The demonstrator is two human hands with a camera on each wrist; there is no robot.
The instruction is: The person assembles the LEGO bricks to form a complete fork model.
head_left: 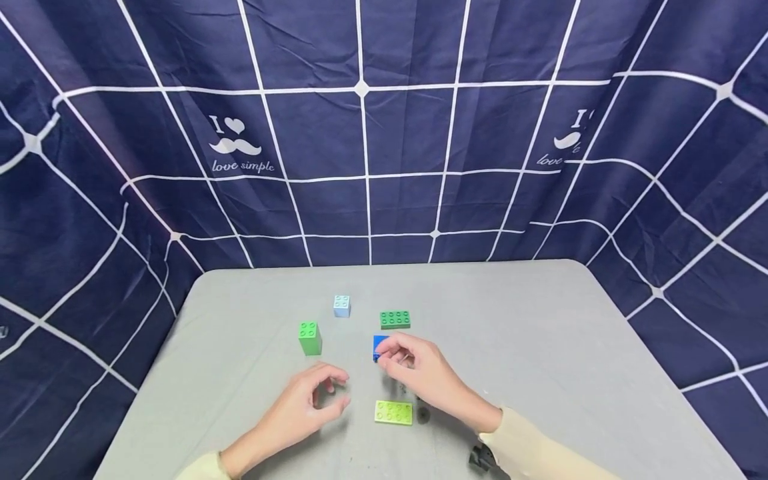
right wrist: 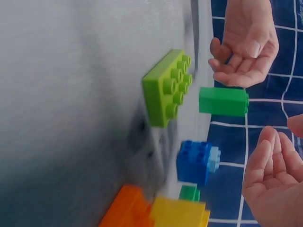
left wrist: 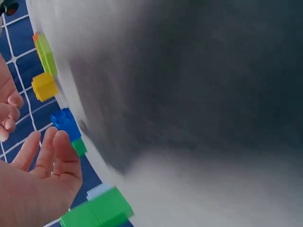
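My right hand [head_left: 414,360] hovers over the near right side of a blue brick [head_left: 379,347], partly covering it in the head view. In the right wrist view the same hand [right wrist: 274,177] has relaxed fingers, apart from the blue brick [right wrist: 193,161]. My left hand [head_left: 306,400] is held above the table with thumb and fingers spread, holding nothing. It is nearest to a tall green brick [head_left: 311,339] and a lime green brick [head_left: 393,413], which lies between the hands. Yellow [right wrist: 177,213] and orange [right wrist: 125,208] bricks show in the right wrist view; I cannot see them in the head view.
A light blue brick [head_left: 341,307] and a dark green brick [head_left: 395,320] stand farther back on the grey table [head_left: 510,320]. A dark blue curtain with white lines [head_left: 408,133] surrounds the back and sides. A black object [head_left: 482,458] sits beside the right sleeve.
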